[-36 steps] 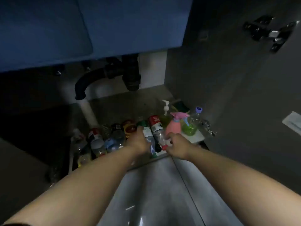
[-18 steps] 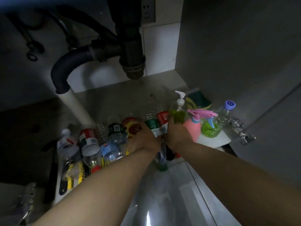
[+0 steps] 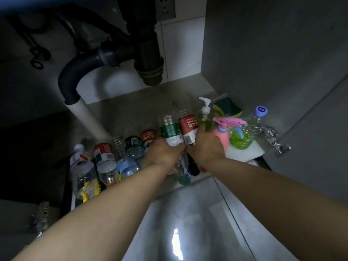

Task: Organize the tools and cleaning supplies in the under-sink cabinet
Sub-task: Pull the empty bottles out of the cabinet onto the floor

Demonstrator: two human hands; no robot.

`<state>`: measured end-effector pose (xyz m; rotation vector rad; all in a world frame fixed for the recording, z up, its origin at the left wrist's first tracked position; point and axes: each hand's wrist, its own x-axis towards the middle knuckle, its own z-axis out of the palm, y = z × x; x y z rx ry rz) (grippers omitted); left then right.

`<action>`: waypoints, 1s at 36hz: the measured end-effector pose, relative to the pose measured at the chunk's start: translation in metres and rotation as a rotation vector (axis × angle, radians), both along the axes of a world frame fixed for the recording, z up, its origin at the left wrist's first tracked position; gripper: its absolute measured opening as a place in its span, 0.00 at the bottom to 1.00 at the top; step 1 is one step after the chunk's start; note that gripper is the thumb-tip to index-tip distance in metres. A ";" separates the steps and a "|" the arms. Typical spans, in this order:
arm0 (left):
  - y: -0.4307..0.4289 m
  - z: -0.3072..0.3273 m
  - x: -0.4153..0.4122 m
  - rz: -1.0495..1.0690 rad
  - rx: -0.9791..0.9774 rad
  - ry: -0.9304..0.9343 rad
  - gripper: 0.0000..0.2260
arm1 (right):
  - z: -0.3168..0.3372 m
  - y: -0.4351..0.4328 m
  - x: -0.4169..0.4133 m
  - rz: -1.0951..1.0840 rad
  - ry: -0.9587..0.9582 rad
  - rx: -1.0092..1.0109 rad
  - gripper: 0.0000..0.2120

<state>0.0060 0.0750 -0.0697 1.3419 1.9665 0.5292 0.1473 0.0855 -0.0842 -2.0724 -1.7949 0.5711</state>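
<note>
Bottles (image 3: 104, 157) lie in a loose row along the front of the cabinet floor (image 3: 135, 108), most with their necks toward the back wall. Two near the middle are in hand. The left hand (image 3: 164, 154) has its fingers curled over the lower half of the green-label bottle (image 3: 170, 129), and the right hand (image 3: 206, 150) wraps the base end of the red-label bottle (image 3: 187, 127). How tightly either hand closes underneath is hidden by its back. The two bottles lie side by side and touching. Their long axes run front to back, with open necks pointing away from the person and bases under the palms. From each grip, most of the bottle's body therefore extends forward, deeper into the cabinet. To the right, just beside the red-label bottle, stand a soap pump (image 3: 204, 117), a pink sprayer (image 3: 220, 135) and a clear bottle of green liquid (image 3: 242, 137). The right hand is the nearer to these upright things. I judge that any push to the right should stay small, or the soap pump may tip.
</note>
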 end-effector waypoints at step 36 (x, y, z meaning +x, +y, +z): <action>-0.148 -0.129 0.137 -0.093 -0.653 -0.663 0.16 | -0.127 -0.204 0.193 -0.159 -0.299 -0.242 0.35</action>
